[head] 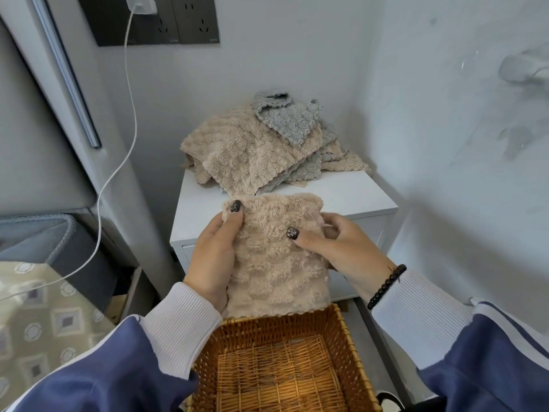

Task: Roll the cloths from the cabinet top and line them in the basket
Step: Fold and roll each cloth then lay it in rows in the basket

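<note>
A beige fluffy cloth (276, 263), folded narrow, hangs between my hands above the far rim of the wicker basket (347, 352). My left hand (214, 257) grips its left edge with the thumb on top. My right hand (341, 248) pinches its right edge, thumb pressed on the front. The basket's woven bottom is bare. Behind, on the white cabinet top (356, 191), lies a loose pile of cloths (246, 150), beige ones with a grey one (285, 120) on top.
White walls close in behind and to the right of the cabinet. A white charger cable (124, 144) hangs from the dark wall socket (178, 22) at the left. A bed with a patterned cover (44, 316) lies at lower left.
</note>
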